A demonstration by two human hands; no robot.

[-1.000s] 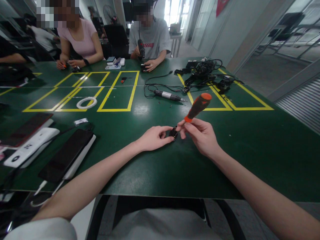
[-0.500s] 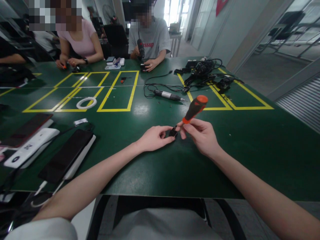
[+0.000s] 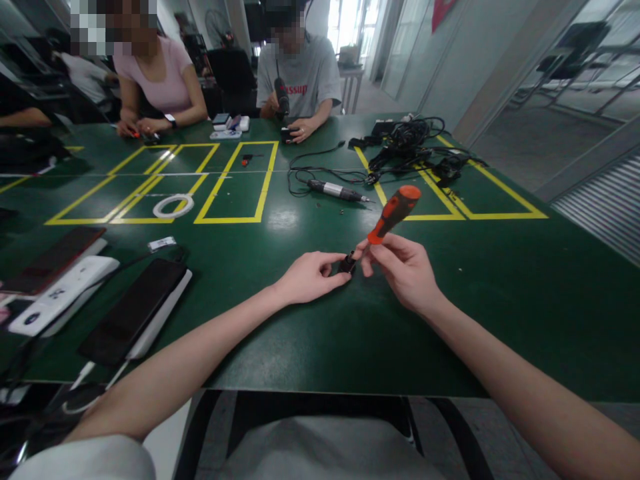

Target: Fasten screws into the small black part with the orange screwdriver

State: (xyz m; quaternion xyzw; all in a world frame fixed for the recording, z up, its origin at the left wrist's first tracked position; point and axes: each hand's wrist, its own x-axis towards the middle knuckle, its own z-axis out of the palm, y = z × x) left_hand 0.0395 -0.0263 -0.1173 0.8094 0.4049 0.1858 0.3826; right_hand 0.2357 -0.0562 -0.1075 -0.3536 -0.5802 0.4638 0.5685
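Small black part [image 3: 346, 267]: low over green table [image 3: 310, 347], work seemingly underway; finished and remaining portions I cannot tell. My left hand [image 3: 306, 277]: thumb and fingers pinching it. My right hand [image 3: 411, 273]: fingers closed around orange-and-black screwdriver [image 3: 393, 215], angled towards it.

Orange-and-dark screwdriver [image 3: 393, 215]; small black part [image 3: 347, 265]; green table [image 3: 310, 347] (yellow tape outlines [image 3: 227, 220]); white ring [image 3: 191, 204]; 1 pink shirt [image 3: 165, 80].
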